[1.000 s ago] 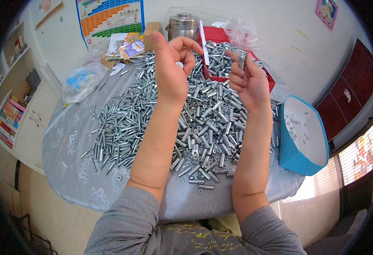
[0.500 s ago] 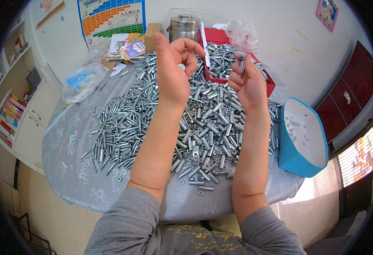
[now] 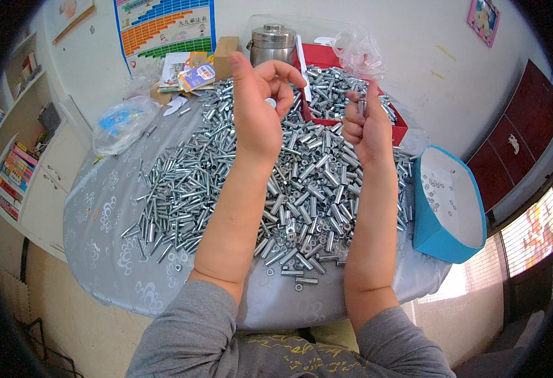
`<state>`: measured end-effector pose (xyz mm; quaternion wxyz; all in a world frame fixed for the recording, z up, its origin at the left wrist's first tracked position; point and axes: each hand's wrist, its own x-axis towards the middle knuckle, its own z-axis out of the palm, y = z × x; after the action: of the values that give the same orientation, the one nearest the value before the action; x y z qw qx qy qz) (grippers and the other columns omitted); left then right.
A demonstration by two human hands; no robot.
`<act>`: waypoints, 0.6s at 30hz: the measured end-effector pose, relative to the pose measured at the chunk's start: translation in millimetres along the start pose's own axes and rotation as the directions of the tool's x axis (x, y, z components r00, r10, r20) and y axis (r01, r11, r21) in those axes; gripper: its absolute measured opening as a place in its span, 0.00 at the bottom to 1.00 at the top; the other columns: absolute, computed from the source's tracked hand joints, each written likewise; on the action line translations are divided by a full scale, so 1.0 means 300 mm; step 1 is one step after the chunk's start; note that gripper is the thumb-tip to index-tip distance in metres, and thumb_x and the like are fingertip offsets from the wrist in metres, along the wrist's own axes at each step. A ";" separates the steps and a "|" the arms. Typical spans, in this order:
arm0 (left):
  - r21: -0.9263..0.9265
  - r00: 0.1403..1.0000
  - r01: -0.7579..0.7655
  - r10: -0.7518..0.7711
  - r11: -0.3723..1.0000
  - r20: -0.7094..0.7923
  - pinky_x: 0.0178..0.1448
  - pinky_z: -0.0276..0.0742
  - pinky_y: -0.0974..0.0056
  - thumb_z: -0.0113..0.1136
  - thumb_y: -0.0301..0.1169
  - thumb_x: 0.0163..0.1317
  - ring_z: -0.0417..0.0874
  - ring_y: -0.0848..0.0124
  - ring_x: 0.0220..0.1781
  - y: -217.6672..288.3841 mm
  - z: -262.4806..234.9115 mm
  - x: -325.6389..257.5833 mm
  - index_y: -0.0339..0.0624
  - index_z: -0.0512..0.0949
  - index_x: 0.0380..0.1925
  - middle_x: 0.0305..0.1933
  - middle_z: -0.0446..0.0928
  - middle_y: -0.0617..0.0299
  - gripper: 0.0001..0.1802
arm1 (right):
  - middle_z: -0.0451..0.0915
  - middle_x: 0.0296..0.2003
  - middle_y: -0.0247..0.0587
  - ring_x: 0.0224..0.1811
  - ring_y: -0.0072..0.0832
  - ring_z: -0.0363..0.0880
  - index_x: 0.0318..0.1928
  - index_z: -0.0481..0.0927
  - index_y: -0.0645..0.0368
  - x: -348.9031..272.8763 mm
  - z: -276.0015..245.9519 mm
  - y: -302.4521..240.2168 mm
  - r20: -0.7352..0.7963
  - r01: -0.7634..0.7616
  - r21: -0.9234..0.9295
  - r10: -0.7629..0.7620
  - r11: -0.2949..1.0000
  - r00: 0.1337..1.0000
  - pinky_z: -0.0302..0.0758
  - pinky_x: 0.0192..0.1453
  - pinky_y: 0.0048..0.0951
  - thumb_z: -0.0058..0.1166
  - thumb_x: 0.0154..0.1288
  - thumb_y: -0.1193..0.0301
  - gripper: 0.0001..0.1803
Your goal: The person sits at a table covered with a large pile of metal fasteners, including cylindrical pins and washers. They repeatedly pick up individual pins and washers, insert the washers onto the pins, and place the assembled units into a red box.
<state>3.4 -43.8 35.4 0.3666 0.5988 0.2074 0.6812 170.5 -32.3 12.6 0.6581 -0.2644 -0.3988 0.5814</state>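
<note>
My left hand (image 3: 256,116) is raised over the heap, thumb up and index finger bent. Its lower fingers curl round a small metal piece with a pale round end (image 3: 270,102); the rest of that piece is hidden. In front of the red box, my right hand (image 3: 373,135) pinches a short metal sleeve (image 3: 361,108) between thumb and fingers. Below both hands spreads a large heap of loose hardware. Long thin bolts (image 3: 185,183) lie mostly on the left, thicker metal sleeves (image 3: 311,189) mostly on the right, with nuts and washers (image 3: 299,287) near the front.
A red box (image 3: 400,131) full of bolts and sleeves stands at the back right. To the right sits a blue box (image 3: 443,242) with several washers inside. A steel pot (image 3: 274,45), plastic bags (image 3: 125,126) and cards (image 3: 196,77) line the table's far side.
My right hand has turned slightly and its thumb points more upward, with the sleeve still pinched. My left hand has barely moved.
</note>
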 end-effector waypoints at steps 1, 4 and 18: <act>0.001 1.000 -0.001 0.001 1.000 0.002 0.15 0.43 0.75 0.13 0.64 0.59 0.49 0.81 0.10 0.000 -0.001 -0.001 0.36 0.71 0.22 0.08 0.54 0.71 0.45 | 0.52 0.13 0.22 0.11 0.12 0.44 0.35 0.68 0.60 0.006 0.001 0.006 -0.007 0.041 -0.064 -0.041 0.997 0.999 0.41 0.14 0.18 0.42 0.66 0.56 0.18; -0.001 1.000 -0.010 0.010 1.000 0.006 0.15 0.43 0.75 0.14 0.65 0.59 0.49 0.81 0.10 -0.002 0.006 0.000 0.36 0.71 0.22 0.08 0.54 0.72 0.45 | 0.50 0.13 0.21 0.12 0.12 0.42 0.32 0.68 0.57 0.011 0.010 0.014 -0.071 0.113 -0.223 -0.132 0.968 0.989 0.40 0.14 0.18 0.42 0.66 0.57 0.15; -0.028 1.000 0.031 -0.031 0.999 -0.005 0.23 0.45 0.74 0.12 0.63 0.60 0.51 0.81 0.14 0.018 0.012 -0.014 0.37 0.72 0.20 0.09 0.55 0.72 0.44 | 0.49 0.12 0.21 0.10 0.12 0.43 0.49 0.67 0.67 -0.005 -0.004 -0.016 0.079 -0.154 -0.003 0.153 0.988 0.985 0.39 0.12 0.18 0.35 0.65 0.46 0.32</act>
<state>5.6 -51.0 37.2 0.3846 0.5884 0.2082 0.6800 174.2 -34.5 15.6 0.5955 -0.2700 -0.4021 0.6409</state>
